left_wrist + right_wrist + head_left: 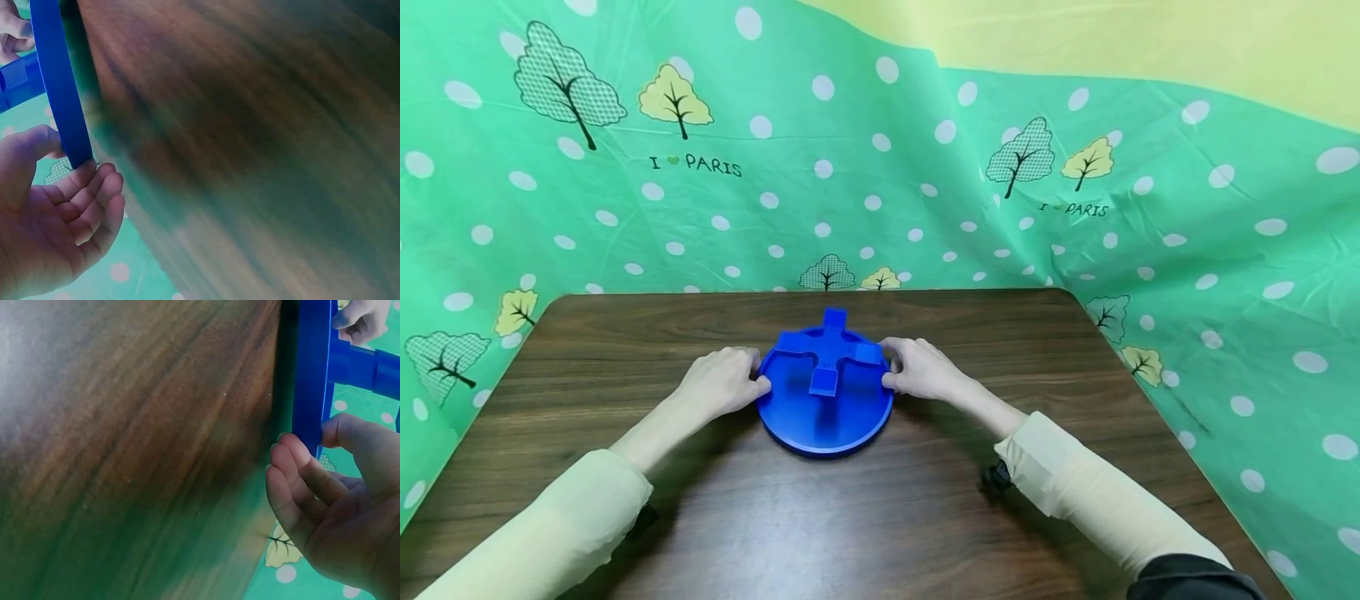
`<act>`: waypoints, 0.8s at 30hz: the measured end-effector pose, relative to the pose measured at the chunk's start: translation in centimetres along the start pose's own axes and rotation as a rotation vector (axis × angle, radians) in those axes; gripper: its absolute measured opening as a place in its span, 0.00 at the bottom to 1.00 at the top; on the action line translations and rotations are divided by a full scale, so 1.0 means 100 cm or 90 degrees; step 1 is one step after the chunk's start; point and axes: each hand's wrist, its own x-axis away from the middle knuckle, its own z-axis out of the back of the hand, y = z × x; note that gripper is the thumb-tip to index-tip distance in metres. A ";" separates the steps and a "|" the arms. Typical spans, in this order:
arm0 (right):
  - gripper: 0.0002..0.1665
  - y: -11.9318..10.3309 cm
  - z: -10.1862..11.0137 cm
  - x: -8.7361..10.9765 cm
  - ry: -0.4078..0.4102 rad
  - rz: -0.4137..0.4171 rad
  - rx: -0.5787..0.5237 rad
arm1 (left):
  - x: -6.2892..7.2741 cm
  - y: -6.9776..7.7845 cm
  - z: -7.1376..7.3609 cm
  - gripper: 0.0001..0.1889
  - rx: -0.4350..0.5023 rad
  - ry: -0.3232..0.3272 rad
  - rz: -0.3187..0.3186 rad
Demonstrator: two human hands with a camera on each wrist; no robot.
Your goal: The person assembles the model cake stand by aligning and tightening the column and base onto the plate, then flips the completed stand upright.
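A round blue plate-like disc [790, 417] with a low rim is near the middle of the table. Over its far half stands a blue cross-shaped piece [829, 350] with four block-like arm ends. At the left edge, my left hand [722, 379] pinches the rim, thumb on top and fingers beneath, as the left wrist view shows at the disc's side [59, 81]. Opposite it, my right hand [921, 368] pinches the right edge the same way; the right wrist view shows its curled fingers [294, 469]. Whether the disc touches the table I cannot tell.
The dark wood-grain table [850, 533] has a far edge close behind the disc. A green dotted cloth [880, 192] with printed trees hangs behind and at both sides. Pale sleeves [561, 521] cover both forearms, with a dark device [997, 477] under the right one.
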 end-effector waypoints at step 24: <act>0.30 -0.002 0.023 0.006 0.153 0.041 0.072 | -0.007 0.017 0.019 0.08 0.074 0.120 -0.068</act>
